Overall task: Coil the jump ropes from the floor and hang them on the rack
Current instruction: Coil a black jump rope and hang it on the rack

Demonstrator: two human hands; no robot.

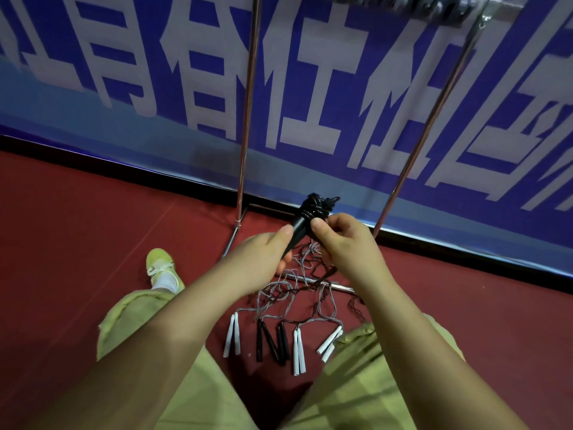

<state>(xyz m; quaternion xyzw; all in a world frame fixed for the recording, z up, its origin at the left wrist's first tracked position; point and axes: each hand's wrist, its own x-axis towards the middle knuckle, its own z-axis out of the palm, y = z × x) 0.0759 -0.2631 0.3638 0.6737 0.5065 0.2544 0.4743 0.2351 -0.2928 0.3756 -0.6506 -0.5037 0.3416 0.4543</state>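
A black jump rope [313,209] is wound into a tight bundle around its black handles, held up in front of me. My left hand [260,259] grips the lower end of the handles. My right hand [344,243] pinches the rope bundle just below the coils. On the red floor below lie several more jump ropes [297,293], tangled grey and black cords with white handles [232,335] and black handles [273,339] laid side by side. The metal rack [245,119] stands against the wall, and dark coiled ropes [403,4] hang blurred on its top bar.
A blue banner with large white characters [310,88] covers the wall behind the rack. The rack's base bar [338,287] lies on the floor under the tangled cords. My knees in khaki trousers [356,383] and a yellow-green shoe [162,268] flank the ropes.
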